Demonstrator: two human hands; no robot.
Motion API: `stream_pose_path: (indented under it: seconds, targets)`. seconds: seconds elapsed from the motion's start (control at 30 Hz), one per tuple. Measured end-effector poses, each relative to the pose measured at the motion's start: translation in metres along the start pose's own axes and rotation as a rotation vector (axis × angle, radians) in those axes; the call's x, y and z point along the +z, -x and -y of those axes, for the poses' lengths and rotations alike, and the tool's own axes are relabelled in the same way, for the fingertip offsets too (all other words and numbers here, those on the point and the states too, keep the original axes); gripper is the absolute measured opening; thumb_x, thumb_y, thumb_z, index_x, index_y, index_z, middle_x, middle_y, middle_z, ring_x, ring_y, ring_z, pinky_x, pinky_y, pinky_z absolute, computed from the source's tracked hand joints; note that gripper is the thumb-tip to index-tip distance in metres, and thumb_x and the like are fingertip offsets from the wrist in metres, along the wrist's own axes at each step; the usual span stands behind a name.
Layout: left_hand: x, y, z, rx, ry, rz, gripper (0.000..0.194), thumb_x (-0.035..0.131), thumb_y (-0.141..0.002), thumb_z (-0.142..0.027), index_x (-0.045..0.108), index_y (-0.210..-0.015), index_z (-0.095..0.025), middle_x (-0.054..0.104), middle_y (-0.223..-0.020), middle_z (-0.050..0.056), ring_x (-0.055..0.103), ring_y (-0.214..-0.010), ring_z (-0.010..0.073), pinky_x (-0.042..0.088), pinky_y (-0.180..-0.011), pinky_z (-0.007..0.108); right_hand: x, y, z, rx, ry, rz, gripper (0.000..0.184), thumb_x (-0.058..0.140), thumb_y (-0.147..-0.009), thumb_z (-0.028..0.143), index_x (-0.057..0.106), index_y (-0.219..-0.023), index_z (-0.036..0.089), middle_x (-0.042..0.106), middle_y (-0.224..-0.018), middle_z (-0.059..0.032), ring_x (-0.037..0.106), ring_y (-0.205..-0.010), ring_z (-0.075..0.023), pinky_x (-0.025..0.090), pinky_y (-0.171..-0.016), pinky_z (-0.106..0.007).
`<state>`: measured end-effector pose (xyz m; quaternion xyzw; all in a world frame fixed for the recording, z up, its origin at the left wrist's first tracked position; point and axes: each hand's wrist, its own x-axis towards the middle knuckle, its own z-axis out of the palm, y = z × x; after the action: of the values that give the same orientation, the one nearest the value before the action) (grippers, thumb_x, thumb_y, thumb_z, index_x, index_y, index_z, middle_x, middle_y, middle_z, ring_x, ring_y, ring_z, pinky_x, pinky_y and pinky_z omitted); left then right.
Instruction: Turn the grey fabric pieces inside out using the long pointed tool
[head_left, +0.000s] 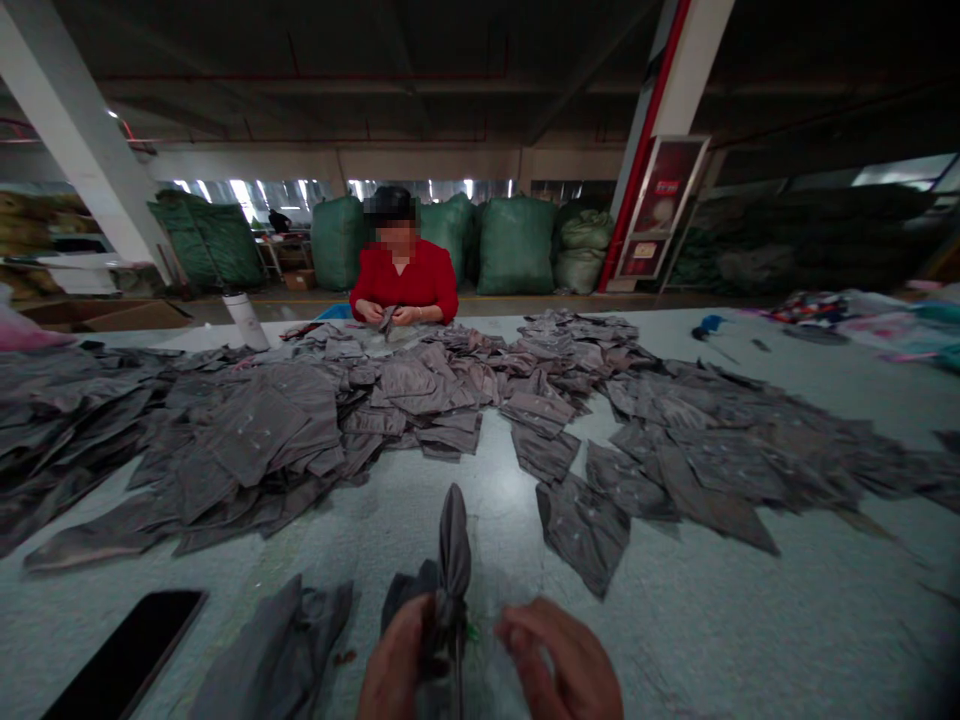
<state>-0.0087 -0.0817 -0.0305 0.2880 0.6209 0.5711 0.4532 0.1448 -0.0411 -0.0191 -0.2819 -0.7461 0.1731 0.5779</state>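
One upright cloth (453,545), left hand (394,665) on it, right hand (562,660) apart

The cloth, gray and drawn to a narrow point at its top, stands at the near middle of the table (499,490). Its lower part is pinched in, and a thin rod (459,675) shows directly beneath. The left hand's fingers are closed on that pinched part from the left. The right hand is just to the right of the cloth, not touching it; its fingers are curled and its thumb is near them, but whether anything is between them cannot be told. A small green bit (472,631) shows between the hands, too blurred to name.

Just beyond the left hand is a dark scrap (409,588), partly hidden by it. Farther left lies a crumpled bunch (274,645) of gray fabric, and left of that, at the near edge, a phone (124,655) with a dark screen.

Across the middle of the table spread a left pile (277,420) and a right pile (720,450) of flat gray pieces, meeting toward the far side. One loose piece (585,530) reaches nearest the right hand. A white bottle (245,322) stands tilted in view at far left. At the far edge a co-worker (429,280) in red holds a small gray piece (387,318). Green sacks (516,245) stand behind.
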Motion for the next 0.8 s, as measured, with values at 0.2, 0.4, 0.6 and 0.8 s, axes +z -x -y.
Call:
stream_pose_path:
  seconds: [0.2, 0.4, 0.6, 0.8]
  targets:
    - [0.022, -0.021, -0.051, 0.008, 0.156, 0.214, 0.039, 0.052, -0.071, -0.050, 0.059, -0.086, -0.015, 0.064, -0.070, 0.004, 0.058, -0.061, 0.0145, 0.043, -0.055, 0.024, 0.032, -0.101, -0.009, 0.323, -0.117, 0.157, 0.032, 0.043, -0.082, 0.028, 0.050, -0.111, 0.015, 0.060, -0.094, -0.0075, 0.058, -0.075, -0.0140, 0.046, -0.058, -0.021]
    - [0.044, -0.032, -0.077, 0.294, -0.181, 0.132, 0.019, 0.058, -0.069, -0.030, 0.060, -0.077, -0.013, 0.061, -0.069, 0.002, 0.053, -0.066, 0.0136, 0.040, -0.060, 0.021, 0.067, -0.142, -0.016, 0.285, -0.011, 0.366, 0.024, 0.051, -0.075, 0.027, 0.057, -0.054, 0.017, 0.053, -0.052, 0.0009, 0.048, -0.055, -0.0116, 0.030, -0.054, -0.022]
    - [0.054, -0.045, -0.079, 0.237, -0.233, 0.237, 0.012, 0.053, -0.067, -0.023, 0.060, -0.071, -0.013, 0.055, -0.056, -0.001, 0.047, -0.048, 0.0111, 0.034, -0.045, 0.021, 0.054, -0.127, -0.048, 0.485, -0.050, 0.155, 0.033, 0.038, -0.081, 0.036, 0.056, -0.063, 0.015, 0.050, -0.057, -0.0002, 0.046, -0.058, -0.0132, 0.031, -0.054, -0.022]
    - [0.041, 0.002, -0.036, 0.210, -0.318, 0.094, 0.020, 0.049, -0.072, -0.030, 0.061, -0.069, -0.014, 0.059, -0.063, 0.003, 0.052, -0.061, 0.0157, 0.039, -0.058, 0.024, 0.065, -0.068, -0.045, 0.745, -0.321, 0.157, 0.043, 0.030, -0.082, 0.046, 0.050, -0.060, 0.015, 0.043, -0.046, 0.0030, 0.038, -0.042, -0.0101, 0.032, -0.040, -0.020]
